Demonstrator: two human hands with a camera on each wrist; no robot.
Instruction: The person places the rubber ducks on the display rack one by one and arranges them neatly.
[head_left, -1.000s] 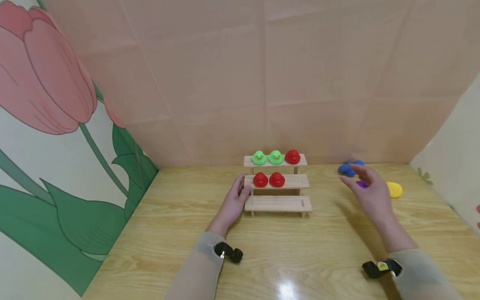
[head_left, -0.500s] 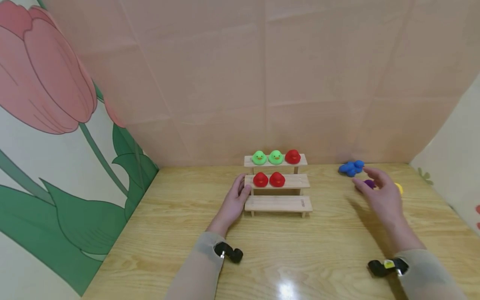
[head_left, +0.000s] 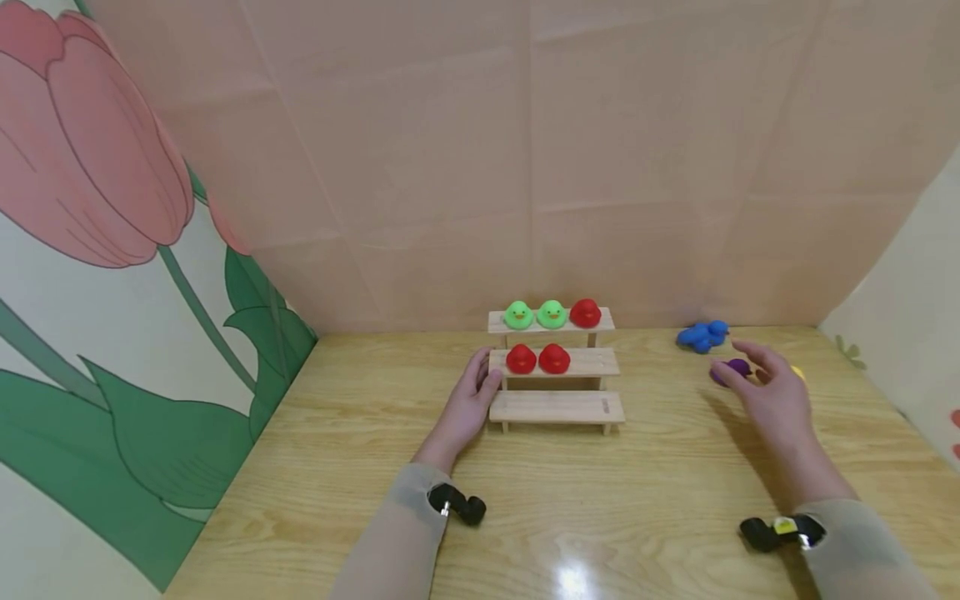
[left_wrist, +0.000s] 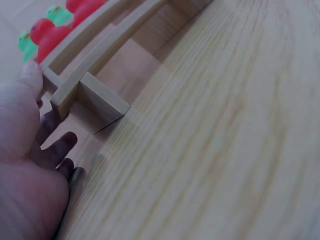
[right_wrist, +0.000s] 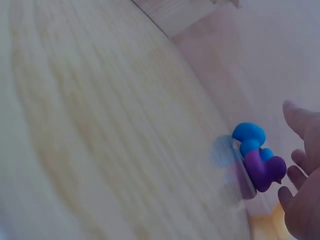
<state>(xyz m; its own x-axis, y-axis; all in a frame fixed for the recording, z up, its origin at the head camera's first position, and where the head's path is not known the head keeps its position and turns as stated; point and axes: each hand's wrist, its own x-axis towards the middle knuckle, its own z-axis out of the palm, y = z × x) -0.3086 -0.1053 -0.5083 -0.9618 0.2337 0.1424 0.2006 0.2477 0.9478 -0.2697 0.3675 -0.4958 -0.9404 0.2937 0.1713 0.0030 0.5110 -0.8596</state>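
My left hand holds the left end of a three-step wooden stand, its thumb against the middle step's end in the left wrist view. Two green rubber ducks and a red rubber duck sit on the top step. Another two red ducks occupy the middle step; the lowest is bare. Over at the right, my right hand hovers with thumb and fingers apart beside a purple duck, holding nothing. Behind it are blue ducks. Yellow duck is mostly hidden by that hand.
The wooden table meets a pink cloth backdrop just behind the stand and the blue ducks. A tulip-painted panel borders the left side, and a white wall borders the right.
My right hand has shifted right and slightly toward me, uncovering more of the blue and purple ducks and covering most of the yellow one. My left hand and the stand stay put.
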